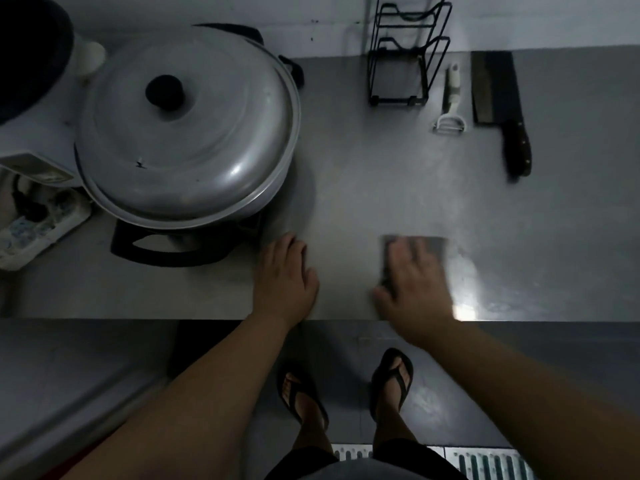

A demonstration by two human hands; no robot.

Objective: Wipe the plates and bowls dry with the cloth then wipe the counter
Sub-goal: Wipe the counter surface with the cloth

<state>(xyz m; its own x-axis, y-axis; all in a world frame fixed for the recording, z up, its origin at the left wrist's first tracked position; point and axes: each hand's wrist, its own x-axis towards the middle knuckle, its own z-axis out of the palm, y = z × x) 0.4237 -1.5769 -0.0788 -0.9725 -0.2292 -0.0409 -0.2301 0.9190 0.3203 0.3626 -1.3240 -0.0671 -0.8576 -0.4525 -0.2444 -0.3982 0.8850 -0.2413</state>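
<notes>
pressing flat on a dark folded cloth with the right hand, fingers spread and fairly straight, palm down, nothing curled round the fabric; blurred in the head view, so finger detail stays unclear. cloth lying on the steel counter near its front edge, right of centre, far half showing beyond the fingertips. resting the left hand flat on the counter too, fingers straight and together, gripping nothing, just beside the black handle sticking out from under a large metal pot. pot covered by a domed lid with a black knob, standing on the left part of the counter. further left, a white appliance and a white power strip, partly cut off by the frame edge. against the back wall, an upright black wire rack. right of the rack, a white peeler lying flat, and just beside that a cleaver with a dark wooden handle pointing toward the front edge. bright glare on the counter just right of the right wrist. below the counter edge, two feet in black flip-flops on a grey floor, and a metal drain grate at the bottom of the view. no plates or bowls visible anywhere in view.
</notes>
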